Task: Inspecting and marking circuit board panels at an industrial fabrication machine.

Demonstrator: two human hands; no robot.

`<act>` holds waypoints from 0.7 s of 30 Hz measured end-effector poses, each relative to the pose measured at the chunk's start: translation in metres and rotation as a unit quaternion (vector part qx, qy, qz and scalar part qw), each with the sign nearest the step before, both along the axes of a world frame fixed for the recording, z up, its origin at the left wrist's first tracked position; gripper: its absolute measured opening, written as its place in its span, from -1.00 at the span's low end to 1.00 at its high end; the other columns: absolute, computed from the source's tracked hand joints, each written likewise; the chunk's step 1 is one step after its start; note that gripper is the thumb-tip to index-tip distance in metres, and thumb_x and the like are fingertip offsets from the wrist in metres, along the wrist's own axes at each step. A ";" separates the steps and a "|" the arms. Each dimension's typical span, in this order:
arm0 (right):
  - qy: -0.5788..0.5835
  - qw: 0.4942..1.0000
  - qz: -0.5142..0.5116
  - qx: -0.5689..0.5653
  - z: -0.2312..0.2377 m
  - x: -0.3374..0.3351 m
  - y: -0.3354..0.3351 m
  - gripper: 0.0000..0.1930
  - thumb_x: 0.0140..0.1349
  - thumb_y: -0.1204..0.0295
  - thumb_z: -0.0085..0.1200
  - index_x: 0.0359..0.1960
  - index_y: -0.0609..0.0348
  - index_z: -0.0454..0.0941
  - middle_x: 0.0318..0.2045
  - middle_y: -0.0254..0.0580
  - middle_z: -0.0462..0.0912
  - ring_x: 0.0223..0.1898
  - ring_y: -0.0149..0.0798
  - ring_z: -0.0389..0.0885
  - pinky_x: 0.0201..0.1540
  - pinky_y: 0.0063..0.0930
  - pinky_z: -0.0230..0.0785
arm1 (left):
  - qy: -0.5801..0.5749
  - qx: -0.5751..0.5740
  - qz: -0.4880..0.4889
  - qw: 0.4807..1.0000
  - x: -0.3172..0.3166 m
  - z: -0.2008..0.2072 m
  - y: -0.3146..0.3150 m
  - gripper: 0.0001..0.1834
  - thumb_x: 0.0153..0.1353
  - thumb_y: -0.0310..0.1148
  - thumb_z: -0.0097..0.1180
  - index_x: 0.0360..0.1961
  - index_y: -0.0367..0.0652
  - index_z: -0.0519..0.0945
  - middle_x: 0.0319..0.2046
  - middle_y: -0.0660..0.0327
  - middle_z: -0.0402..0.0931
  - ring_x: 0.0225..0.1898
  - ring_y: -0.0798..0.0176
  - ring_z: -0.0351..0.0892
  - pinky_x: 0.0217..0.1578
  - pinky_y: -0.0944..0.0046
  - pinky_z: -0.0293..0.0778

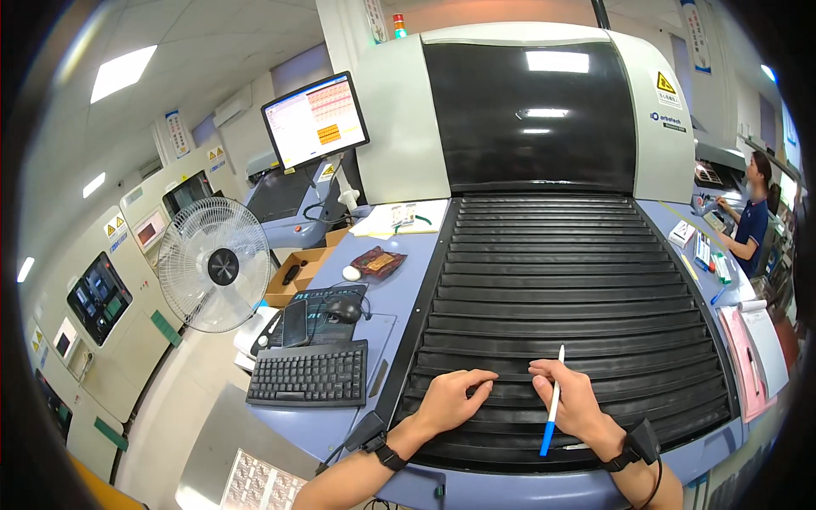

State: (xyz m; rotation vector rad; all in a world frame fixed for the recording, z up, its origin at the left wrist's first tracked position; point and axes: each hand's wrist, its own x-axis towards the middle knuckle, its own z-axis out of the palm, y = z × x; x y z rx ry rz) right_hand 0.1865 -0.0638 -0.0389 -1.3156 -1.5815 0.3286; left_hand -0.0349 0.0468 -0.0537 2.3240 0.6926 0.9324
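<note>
My right hand [571, 398] grips a white pen [555, 399] with a blue end, slanting between thumb and fingers, blue end toward me. My left hand [450, 401] holds nothing; its fingers are bent with the thumb apart from them. Both hands are over the near part of a black slatted bed [552, 314] of a large machine. A strap with a small black device sits on each wrist. A thin pale object [576, 446] lies near my right wrist, its kind unclear.
Left of the bed are a keyboard [308, 374], a mouse [344, 308], a phone [294, 323] and a reddish-brown packet [378, 263]. A fan [223, 265] stands farther left, a monitor [316, 121] behind. Pink and white papers [752, 361] lie at right; a person [752, 225] works beyond.
</note>
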 end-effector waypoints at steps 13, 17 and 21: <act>-0.002 0.999 0.013 -0.041 -0.005 -0.001 -0.003 -0.70 0.42 0.37 0.18 0.11 0.22 0.59 -0.09 0.10 0.74 -0.06 0.12 0.75 -0.02 -0.14 0.63 | 0.006 0.041 -0.011 0.999 0.002 0.005 -0.007 -0.78 0.26 -0.44 0.30 -0.08 -0.21 0.76 -0.23 0.04 0.77 -0.19 0.09 0.80 -0.14 0.19 0.67; -0.022 0.998 0.050 -0.013 -0.010 -0.003 0.002 -0.64 0.48 0.24 0.09 0.15 0.21 0.55 -0.09 0.16 0.71 -0.10 0.21 0.73 -0.06 -0.06 0.62 | 0.007 0.052 -0.006 0.999 0.005 0.011 -0.007 -0.81 0.21 -0.48 0.30 -0.14 -0.19 0.77 -0.28 0.05 0.76 -0.27 0.04 0.77 -0.21 0.13 0.65; -0.026 0.998 0.051 0.000 -0.014 -0.004 0.004 -0.67 0.45 0.29 0.12 0.12 0.22 0.50 -0.27 0.17 0.71 -0.24 0.25 0.72 -0.21 -0.02 0.59 | -0.004 0.020 -0.010 1.000 0.006 0.009 -0.006 -0.82 0.21 -0.56 0.26 -0.15 -0.29 0.74 -0.34 0.05 0.75 -0.31 0.11 0.78 -0.23 0.22 0.62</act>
